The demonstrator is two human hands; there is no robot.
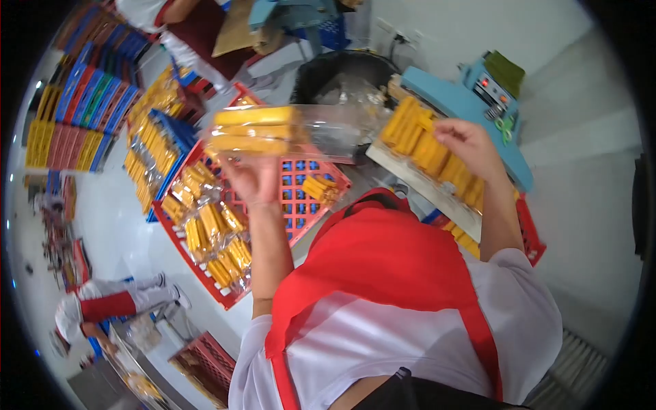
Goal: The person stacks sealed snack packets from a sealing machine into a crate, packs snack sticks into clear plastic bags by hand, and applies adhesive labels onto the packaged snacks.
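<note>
My left hand (254, 179) grips a clear plastic bag (331, 130) from below, its fingers partly hidden behind it. Several thick yellow sticks (253, 130) lie side by side in the bag's left part; the right part is slack film. My right hand (471, 147) is at a pale board (424, 184) stacked with loose yellow sticks (410, 133). Its thumb and fingertips are pinched on the end of one stick at the top of the pile. Below my left hand, a red crate (301, 205) holds several filled bags (212, 225).
A light-blue machine (444, 96) with a control box (495, 89) stands behind the board, green scissors (506, 128) beside it. A black-lined bin (342, 65) holds plastic film. Stacked crates (96, 96) are at left. Co-workers in red aprons (108, 307) are at lower left and top.
</note>
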